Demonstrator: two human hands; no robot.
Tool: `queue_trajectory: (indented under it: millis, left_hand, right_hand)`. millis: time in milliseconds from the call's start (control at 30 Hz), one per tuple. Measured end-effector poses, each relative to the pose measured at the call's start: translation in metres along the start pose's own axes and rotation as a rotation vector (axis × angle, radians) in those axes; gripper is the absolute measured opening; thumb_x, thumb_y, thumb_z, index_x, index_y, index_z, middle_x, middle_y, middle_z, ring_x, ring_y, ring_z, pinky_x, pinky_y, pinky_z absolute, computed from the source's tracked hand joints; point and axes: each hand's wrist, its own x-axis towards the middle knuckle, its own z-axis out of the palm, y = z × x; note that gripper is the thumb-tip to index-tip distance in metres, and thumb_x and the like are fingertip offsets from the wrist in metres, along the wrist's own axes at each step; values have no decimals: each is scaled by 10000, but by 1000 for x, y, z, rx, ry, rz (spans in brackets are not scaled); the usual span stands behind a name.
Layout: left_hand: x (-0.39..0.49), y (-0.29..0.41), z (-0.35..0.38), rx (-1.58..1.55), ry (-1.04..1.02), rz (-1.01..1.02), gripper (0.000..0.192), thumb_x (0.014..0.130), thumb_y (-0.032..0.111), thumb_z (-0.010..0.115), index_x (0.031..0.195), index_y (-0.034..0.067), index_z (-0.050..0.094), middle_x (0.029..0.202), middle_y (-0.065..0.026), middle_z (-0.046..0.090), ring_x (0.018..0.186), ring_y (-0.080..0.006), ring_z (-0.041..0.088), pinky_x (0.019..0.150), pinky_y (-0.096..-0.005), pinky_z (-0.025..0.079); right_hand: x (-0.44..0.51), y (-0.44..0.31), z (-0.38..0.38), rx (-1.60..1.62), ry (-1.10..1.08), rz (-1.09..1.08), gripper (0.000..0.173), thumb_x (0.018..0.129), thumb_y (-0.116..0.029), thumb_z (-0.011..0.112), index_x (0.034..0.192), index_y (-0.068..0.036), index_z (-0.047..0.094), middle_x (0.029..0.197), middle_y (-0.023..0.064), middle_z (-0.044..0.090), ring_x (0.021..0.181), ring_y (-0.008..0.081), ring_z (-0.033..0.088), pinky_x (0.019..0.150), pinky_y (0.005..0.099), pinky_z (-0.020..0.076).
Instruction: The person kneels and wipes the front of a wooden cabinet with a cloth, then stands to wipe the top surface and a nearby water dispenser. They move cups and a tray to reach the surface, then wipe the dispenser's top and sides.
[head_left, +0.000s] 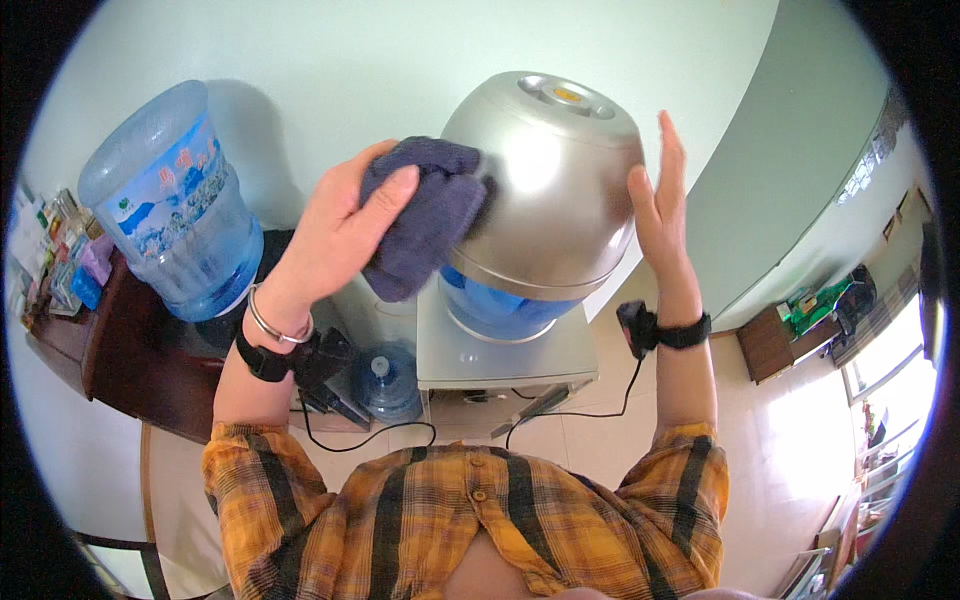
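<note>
A folded dark blue cloth (424, 217) is gripped in my left hand (337, 217), against or close to the left side of a silver metallic cover (555, 195). The cover is dome-like, with a recessed top and a yellow mark, and sits over a blue water bottle (495, 304) on a white water dispenser (502, 360). My right hand (664, 195) is raised at the cover's right side, fingers up and apart; whether it touches the cover, I cannot tell. It holds nothing. Black straps with small devices circle both wrists, and a metal bangle is on the left one.
Another large blue water bottle (180, 202) stands inverted by a dark brown wooden cabinet (127, 345) on the left. Small packets and boxes (75, 270) lie on that cabinet. A third blue bottle (390, 382) is on the floor beside the dispenser. Black cables (577, 414) hang from both wrists.
</note>
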Motion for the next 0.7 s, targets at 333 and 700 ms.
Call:
queue_trajectory:
  millis: [333, 700]
  left_hand:
    - [45, 39, 70, 100, -49, 365, 532, 941, 325, 659, 1331, 17, 471, 1262, -192, 536, 1099, -279, 591, 909, -360, 493]
    - [103, -45, 75, 471, 99, 315, 800, 928, 573, 563, 1442, -20, 407, 1496, -242, 398, 1391, -394, 397, 1092, -508, 384]
  right_hand:
    - [-30, -85, -9, -154, -1, -312, 770, 678, 71, 664, 1411, -54, 462, 1333, 220, 493, 1163, 425, 581, 909, 468, 558]
    - [37, -18, -13, -336, -316, -305, 477, 931, -316, 613, 1399, -242, 553, 1464, 181, 443, 1358, 374, 432, 1120, 468, 379]
